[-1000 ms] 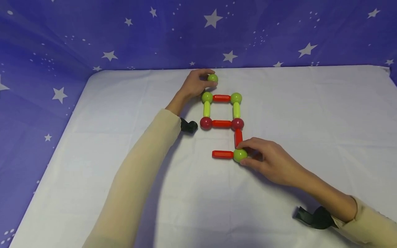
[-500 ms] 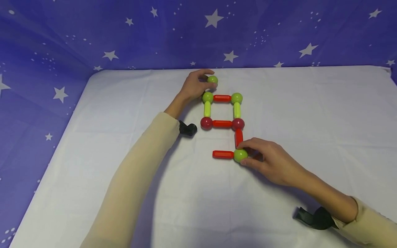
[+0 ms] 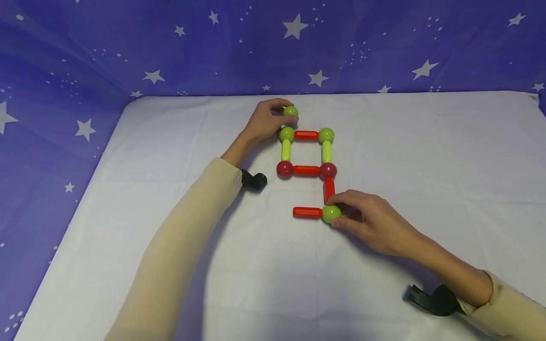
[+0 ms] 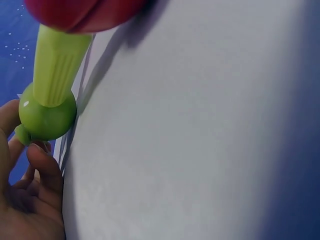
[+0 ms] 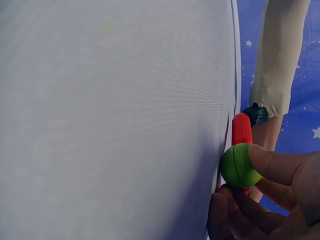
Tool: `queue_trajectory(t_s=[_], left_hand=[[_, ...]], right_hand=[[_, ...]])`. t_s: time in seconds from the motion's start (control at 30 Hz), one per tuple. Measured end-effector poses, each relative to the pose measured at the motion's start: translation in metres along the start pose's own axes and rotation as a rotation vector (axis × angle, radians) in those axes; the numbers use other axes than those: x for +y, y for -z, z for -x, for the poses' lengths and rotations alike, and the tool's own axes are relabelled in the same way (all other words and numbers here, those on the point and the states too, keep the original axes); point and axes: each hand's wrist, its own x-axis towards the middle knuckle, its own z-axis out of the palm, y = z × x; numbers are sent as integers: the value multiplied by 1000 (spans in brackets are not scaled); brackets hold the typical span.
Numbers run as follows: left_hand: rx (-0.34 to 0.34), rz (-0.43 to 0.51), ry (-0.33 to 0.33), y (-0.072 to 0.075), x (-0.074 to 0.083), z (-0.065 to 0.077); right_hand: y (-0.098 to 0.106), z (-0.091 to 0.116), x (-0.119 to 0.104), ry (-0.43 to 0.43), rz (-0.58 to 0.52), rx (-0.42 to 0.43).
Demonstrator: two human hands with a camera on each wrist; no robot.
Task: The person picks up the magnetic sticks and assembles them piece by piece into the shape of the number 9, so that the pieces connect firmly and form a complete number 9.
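Balls and rods form a flat figure on the white cloth. Between thumb and fingers my left hand pinches a green ball, just behind the figure's far left green ball. Whether the two balls touch, I cannot tell. In the left wrist view, the corner ball with its yellow-green rod mostly hides the pinched one. My right hand pinches the near green ball, which lies at the ends of a red rod pointing left and another red rod going away from me.
Two dark red balls, left and right, form the square's near corners, with a red rod between them. At the far right corner sits a green ball. A blue star-patterned cloth hangs behind the white cloth.
My left hand has come slightly nearer with its green ball, closing toward the corner ball. The right hand keeps its hold and has not visibly moved.
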Motion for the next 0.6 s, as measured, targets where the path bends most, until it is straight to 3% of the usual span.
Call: queue_trajectory(t_s=[0.37,0.6], left_hand=[[-3,48,-15,5,-3,8],[17,117,-33,16,-3,22]], right_hand=[[0,-1,-1,-29,1,-13],[-1,-1,-1,-36,11,-8]])
